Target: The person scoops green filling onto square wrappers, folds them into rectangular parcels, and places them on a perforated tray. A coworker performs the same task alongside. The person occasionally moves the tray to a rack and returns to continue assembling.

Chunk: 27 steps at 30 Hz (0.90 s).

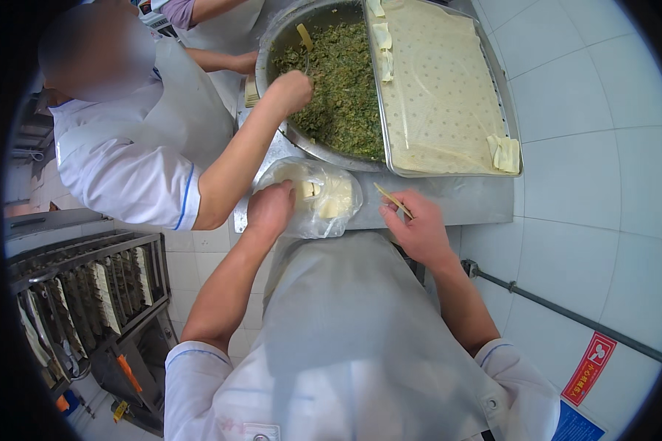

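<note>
My left hand (272,208) reaches into the mouth of a clear plastic bag (345,218), its fingertips at pale dough wrappers (334,199); whether it grips one cannot be told. In my right hand (419,225) is a thin flat wooden stick (389,197), its tip pointing up and left over the steel table. Beyond the bag stands a large metal bowl (323,148) of chopped green filling (342,93). A tray (452,175) lined with perforated cloth (441,99) rests against the bowl's right side. Folded wrappers (505,154) lie at its near right corner, and several more (383,37) along its left edge.
A co-worker's hand (291,92) is over the bowl at its left, and another person's hand (246,63) touches the rim behind it. The steel table (469,198) ends close to my apron. A tiled wall (574,182) borders the right; a rack of trays (99,286) stands lower left.
</note>
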Available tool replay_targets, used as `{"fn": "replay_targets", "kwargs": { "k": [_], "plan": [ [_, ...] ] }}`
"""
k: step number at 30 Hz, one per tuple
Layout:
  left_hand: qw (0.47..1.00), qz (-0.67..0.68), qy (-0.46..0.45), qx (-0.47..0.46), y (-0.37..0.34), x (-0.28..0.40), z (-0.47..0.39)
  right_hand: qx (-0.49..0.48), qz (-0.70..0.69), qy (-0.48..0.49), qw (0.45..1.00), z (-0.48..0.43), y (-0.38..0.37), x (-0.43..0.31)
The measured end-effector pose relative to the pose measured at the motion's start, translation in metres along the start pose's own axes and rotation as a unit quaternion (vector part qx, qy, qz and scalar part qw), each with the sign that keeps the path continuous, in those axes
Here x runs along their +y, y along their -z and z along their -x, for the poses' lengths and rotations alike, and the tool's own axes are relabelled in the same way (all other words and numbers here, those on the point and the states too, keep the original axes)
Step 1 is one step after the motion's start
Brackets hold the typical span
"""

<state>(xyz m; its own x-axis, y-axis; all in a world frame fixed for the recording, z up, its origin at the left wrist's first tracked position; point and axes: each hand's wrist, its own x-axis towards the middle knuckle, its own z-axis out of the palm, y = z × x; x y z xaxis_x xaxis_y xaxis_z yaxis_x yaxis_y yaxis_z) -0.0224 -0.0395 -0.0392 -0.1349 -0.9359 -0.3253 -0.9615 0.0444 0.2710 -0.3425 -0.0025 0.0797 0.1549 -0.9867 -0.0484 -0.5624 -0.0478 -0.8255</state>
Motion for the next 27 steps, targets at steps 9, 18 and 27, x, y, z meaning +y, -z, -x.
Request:
{"fn": "replay_targets", "kwargs": {
  "k": [9,18,27],
  "plan": [
    [0.958,0.147,-0.225,0.104,-0.029,0.002,-0.013,-0.020,0.012,0.003,1.000,-0.001,-0.023,0.000],
    [0.996,0.048,-0.067,0.030,-0.024,0.000,-0.013,-0.060,0.014,0.042,0.997,-0.003,-0.023,0.011],
    [0.998,0.053,0.026,0.024,0.007,-0.040,0.047,-0.094,-0.017,0.024,0.995,-0.004,-0.047,0.019]
  ]
}}
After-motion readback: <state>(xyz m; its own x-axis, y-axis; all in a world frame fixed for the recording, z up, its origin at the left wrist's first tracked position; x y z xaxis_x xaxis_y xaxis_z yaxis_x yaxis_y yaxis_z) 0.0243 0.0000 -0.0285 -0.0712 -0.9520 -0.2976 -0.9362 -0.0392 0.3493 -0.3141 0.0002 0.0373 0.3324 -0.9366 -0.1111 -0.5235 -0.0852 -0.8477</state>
